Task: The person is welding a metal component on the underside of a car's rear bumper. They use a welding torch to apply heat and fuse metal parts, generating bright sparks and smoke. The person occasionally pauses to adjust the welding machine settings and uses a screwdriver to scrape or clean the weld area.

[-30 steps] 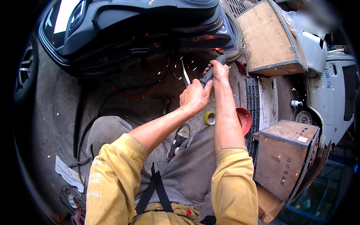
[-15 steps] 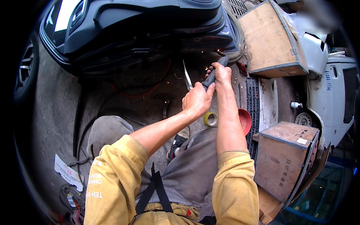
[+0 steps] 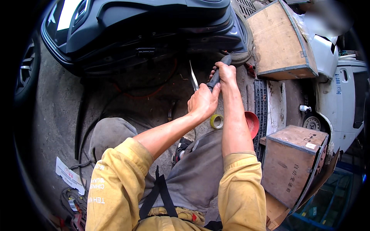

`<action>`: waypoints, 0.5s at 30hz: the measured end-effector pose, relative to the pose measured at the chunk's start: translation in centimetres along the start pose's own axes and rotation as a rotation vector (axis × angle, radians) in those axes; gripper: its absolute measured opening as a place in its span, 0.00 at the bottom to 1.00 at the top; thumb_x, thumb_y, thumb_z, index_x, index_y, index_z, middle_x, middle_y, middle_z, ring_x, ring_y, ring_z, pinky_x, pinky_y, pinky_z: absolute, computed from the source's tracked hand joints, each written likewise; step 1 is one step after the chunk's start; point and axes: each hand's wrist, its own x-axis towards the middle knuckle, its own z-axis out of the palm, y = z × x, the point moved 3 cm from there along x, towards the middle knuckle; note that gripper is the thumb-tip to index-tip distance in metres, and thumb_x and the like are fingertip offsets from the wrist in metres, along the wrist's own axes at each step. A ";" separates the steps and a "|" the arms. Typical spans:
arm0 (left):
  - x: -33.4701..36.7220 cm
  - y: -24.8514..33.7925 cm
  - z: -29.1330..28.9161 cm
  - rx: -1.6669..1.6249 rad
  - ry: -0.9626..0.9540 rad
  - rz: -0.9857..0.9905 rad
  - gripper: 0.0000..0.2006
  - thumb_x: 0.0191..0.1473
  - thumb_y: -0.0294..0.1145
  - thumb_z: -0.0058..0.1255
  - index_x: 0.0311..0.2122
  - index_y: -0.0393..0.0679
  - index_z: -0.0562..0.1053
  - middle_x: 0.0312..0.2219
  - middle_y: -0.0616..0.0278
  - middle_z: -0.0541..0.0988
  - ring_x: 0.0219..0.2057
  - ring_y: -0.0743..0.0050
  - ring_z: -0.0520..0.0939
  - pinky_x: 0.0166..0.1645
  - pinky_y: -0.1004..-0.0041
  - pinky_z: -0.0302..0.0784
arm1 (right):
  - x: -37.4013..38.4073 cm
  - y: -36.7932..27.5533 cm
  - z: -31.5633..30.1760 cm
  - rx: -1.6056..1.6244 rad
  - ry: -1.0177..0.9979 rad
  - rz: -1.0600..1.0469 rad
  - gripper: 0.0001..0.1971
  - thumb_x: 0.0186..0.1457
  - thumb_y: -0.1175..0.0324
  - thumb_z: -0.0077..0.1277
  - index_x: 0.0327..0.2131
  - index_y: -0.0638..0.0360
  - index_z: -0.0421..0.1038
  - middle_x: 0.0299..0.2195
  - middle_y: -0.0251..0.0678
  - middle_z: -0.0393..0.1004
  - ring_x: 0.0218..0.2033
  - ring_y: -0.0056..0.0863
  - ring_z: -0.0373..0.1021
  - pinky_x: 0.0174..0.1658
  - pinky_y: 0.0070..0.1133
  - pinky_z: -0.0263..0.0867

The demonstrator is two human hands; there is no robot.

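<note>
Both my hands grip a dark grey cylindrical power tool (image 3: 221,72), tilted up and right toward the lower edge of a black car door (image 3: 154,32). My right hand (image 3: 226,71) wraps round its upper part. Lower down, my left hand (image 3: 203,101) closes round its near end. A shiny, pointed metal tool (image 3: 194,78) sticks up beside my left fingers; whether that hand holds it too is unclear. The power tool's working end is hidden in the dark by the door's edge. On the ground near my right forearm are a yellow tape roll (image 3: 216,121) and a red bowl (image 3: 251,125).
Wooden crates (image 3: 279,40) stand at the far right, with another crate (image 3: 295,158) nearer me. Between them lies a black plastic grille strip (image 3: 260,111). Dark hoses (image 3: 86,134) run over the floor at left. A hammer-like tool (image 3: 170,111) lies before my knees. A white vehicle (image 3: 343,100) stands right.
Sparks flew round the power tool and over the floor half a second ago; none show now. The tool and my right hand have shifted slightly left. Both hands keep their grip.
</note>
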 end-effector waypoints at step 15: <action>0.3 -0.4 0.0 0.026 -0.001 -0.007 0.35 0.61 0.64 0.37 0.40 0.31 0.71 0.35 0.40 0.80 0.41 0.41 0.81 0.44 0.51 0.74 | 0.0 0.3 0.3 -0.010 0.013 -0.003 0.07 0.51 0.75 0.48 0.26 0.72 0.67 0.21 0.40 0.68 0.16 0.28 0.68 0.17 0.26 0.68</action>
